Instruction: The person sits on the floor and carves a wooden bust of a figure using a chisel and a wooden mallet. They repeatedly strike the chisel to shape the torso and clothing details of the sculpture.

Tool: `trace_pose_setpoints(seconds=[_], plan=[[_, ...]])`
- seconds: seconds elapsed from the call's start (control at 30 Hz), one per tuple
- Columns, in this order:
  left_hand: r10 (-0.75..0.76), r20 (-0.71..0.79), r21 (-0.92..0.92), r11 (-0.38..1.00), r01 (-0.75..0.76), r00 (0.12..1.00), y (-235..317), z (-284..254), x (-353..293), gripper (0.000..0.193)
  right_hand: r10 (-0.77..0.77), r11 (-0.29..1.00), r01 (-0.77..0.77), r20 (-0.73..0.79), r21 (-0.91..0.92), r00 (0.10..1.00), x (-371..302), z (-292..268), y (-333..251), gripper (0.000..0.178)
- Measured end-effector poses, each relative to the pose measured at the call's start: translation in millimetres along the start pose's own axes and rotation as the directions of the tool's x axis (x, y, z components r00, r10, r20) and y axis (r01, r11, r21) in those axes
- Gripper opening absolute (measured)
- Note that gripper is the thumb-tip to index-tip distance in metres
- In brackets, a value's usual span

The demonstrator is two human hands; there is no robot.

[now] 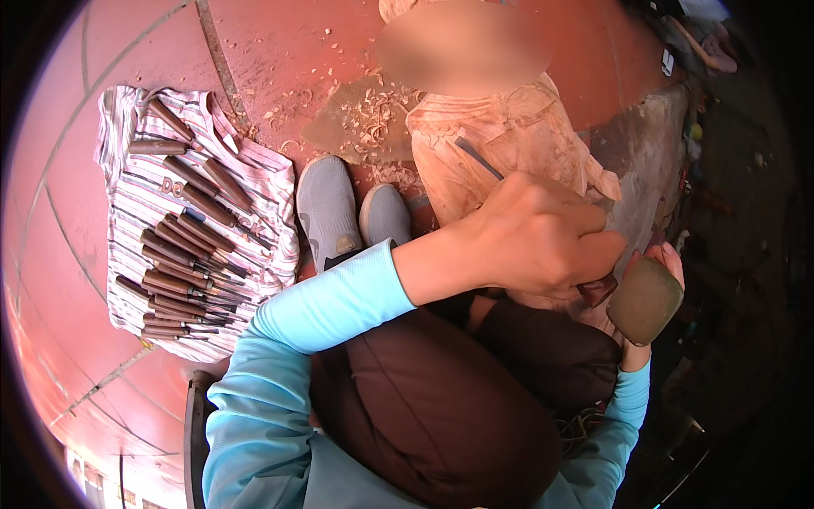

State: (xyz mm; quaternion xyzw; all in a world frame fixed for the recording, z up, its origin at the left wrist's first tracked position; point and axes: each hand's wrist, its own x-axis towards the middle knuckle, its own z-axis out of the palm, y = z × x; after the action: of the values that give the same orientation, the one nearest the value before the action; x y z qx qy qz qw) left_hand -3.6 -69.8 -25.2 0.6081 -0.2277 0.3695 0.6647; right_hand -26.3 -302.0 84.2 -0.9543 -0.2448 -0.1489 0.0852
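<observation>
My left hand (543, 233) is closed round a carving chisel. The steel blade (480, 159) of the chisel points up and left over the wood carving (462, 127), and its dark brown handle end (598, 291) sticks out below my fist. Pale orange wood with cut folds makes up the carving, which stands in front of my knees; its upper part is blurred. On the right, my right hand (672, 259) grips a mallet (646, 303) with a rounded, olive-brown head. That head hides most of the hand, and it sits just beside the chisel's handle end without visible contact.
A striped cloth (125, 199) on the red tiled floor at left bears several wood-handled chisels (182, 254). Wood shavings (373, 119) lie beyond my grey shoes (329, 199). A grey slab or block edge (657, 144) stands right of the carving; dark ground with clutter lies past it.
</observation>
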Motion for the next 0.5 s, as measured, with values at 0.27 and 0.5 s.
trace_pose_setpoints(seconds=[0.27, 0.5], plan=[[0.014, 0.058, 0.072, 0.997, -0.019, 0.998, 4, -2, -3, 0.027, -0.163, 0.982, 0.163, 0.010, -0.097, 0.987, 6, -1, -5, 0.017], [0.069, 0.091, 0.111, 0.991, -0.079, 0.993, 9, -3, -3, 0.029, -0.242, 0.957, 0.255, 0.104, -0.136, 0.965, 14, -2, -4, 0.060]])
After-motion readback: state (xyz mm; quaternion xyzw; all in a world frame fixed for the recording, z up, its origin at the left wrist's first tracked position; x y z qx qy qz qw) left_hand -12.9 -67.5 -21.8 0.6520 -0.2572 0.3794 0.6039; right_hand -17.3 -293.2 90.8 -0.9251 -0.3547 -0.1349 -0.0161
